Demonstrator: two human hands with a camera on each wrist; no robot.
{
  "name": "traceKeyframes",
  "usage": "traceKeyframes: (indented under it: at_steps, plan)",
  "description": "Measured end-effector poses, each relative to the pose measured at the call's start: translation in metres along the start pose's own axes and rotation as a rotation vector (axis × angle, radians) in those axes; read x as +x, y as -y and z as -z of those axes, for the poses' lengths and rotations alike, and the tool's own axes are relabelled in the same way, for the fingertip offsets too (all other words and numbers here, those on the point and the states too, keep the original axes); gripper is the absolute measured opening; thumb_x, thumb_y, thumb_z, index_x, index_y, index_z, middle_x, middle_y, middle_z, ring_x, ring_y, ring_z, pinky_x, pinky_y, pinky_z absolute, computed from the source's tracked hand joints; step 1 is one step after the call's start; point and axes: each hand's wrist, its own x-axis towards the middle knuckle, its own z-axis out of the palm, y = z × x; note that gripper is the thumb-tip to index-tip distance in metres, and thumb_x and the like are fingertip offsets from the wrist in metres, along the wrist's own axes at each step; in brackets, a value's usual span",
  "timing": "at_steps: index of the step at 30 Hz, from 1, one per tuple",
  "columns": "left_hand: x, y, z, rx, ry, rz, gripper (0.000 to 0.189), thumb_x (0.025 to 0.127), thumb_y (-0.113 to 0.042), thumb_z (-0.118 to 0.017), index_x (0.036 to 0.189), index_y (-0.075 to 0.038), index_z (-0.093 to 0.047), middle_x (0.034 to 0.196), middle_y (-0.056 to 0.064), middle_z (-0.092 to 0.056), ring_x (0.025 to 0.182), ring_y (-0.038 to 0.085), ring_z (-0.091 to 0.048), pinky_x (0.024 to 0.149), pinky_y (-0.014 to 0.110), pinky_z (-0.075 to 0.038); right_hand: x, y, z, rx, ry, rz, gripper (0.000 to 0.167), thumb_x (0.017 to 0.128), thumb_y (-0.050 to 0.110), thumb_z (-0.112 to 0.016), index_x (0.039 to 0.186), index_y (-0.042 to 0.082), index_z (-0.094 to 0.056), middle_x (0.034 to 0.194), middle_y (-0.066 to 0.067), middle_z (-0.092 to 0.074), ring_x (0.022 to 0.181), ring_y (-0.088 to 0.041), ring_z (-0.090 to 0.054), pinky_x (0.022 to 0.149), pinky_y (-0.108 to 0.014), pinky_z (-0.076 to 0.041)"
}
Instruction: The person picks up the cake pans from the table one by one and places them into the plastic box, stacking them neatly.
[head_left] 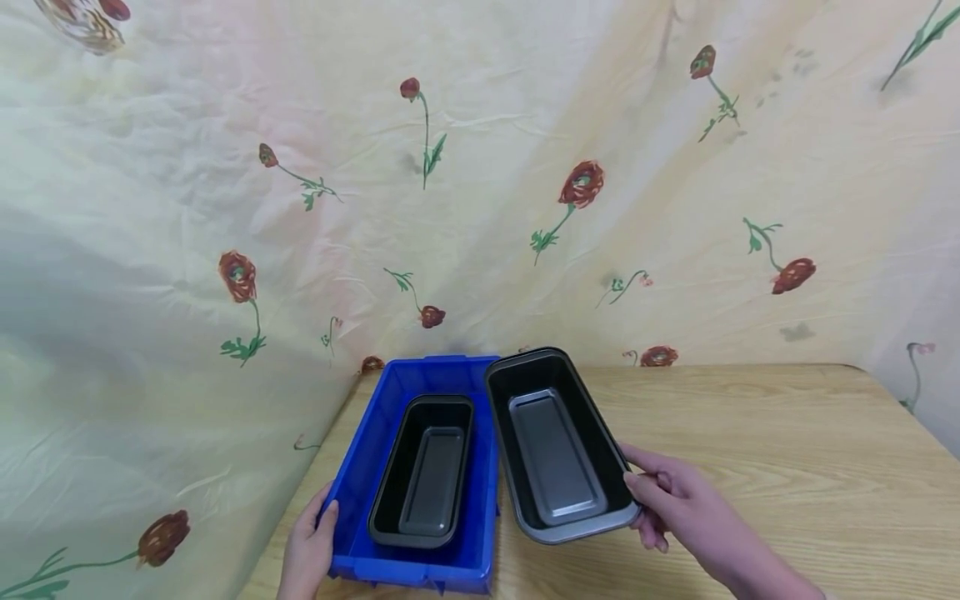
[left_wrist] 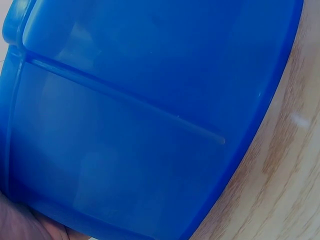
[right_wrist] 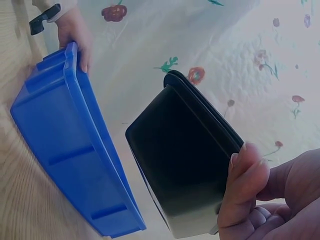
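Note:
A blue plastic bin (head_left: 489, 500) stands on the table, and a dark loaf pan (head_left: 433, 483) lies inside it. My left hand (head_left: 309, 537) grips the bin's left rim, thumb on the inner side. In the left wrist view the bin's outer wall (left_wrist: 125, 140) fills most of the picture. My right hand (head_left: 675, 496) pinches the right rim of a second dark loaf pan (head_left: 558, 458), which is held up tilted just right of the bin. The right wrist view shows this pan's outer side (right_wrist: 185, 155), apart from the bin (right_wrist: 75, 140).
The wooden table (head_left: 787, 467) extends to the right and behind the held pan. A flower-printed cloth (head_left: 487, 208) hangs behind the table and along its left side. The bin sits near the table's left edge.

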Motion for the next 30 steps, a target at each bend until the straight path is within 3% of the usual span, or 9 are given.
traceKeyframes:
  at_steps: [13,22,30]
  plan:
    - [-0.001,-0.002,0.002,-0.007,-0.01,-0.024,0.051,0.115,-0.025,-0.036,0.155,0.006,-0.038,0.153,0.036,-0.039,0.135,0.058,-0.043,0.102,0.071,-0.042,0.013,0.0,-0.012,0.013,0.001,0.02,0.056,0.111,0.01,-0.046,0.153,-0.02,-0.023,0.077,-0.011,-0.067,0.055,-0.007,-0.058,0.048,-0.021,-0.048]
    - [0.0,-0.001,0.002,0.006,-0.004,-0.015,0.05,0.115,-0.024,-0.037,0.155,0.006,-0.038,0.154,0.036,-0.038,0.135,0.058,-0.042,0.102,0.072,-0.042,0.022,-0.004,-0.02,0.025,0.005,0.061,0.054,0.111,0.007,-0.043,0.152,-0.022,-0.022,0.072,-0.005,-0.065,0.053,-0.006,-0.057,0.045,-0.021,-0.047]
    - [-0.001,-0.001,0.001,0.012,-0.008,-0.021,0.049,0.115,-0.021,-0.038,0.155,0.007,-0.038,0.153,0.037,-0.039,0.134,0.059,-0.043,0.1,0.072,-0.044,0.03,-0.005,-0.029,0.051,0.0,0.045,0.054,0.11,0.007,-0.045,0.151,-0.022,-0.024,0.071,-0.004,-0.064,0.052,-0.006,-0.057,0.046,-0.018,-0.046]
